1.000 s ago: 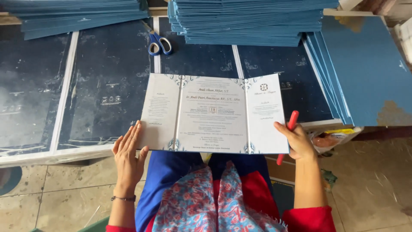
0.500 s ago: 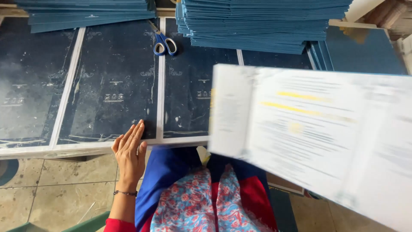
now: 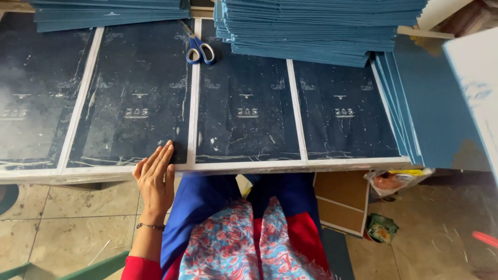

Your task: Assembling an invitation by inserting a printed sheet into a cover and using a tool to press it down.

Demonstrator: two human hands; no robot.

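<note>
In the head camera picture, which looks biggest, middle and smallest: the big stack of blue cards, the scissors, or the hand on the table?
1. Stack of blue cards, by far the largest.
2. Left hand, though it is nearer the camera.
3. Scissors, smallest.

Blurred pale card and red streak, both cut off at right edge.

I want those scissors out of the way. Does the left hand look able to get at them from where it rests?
Probably yes: the left hand lies flat at the table's near edge, and only bare dark sheet separates it from the blue-handled scissors.
</note>
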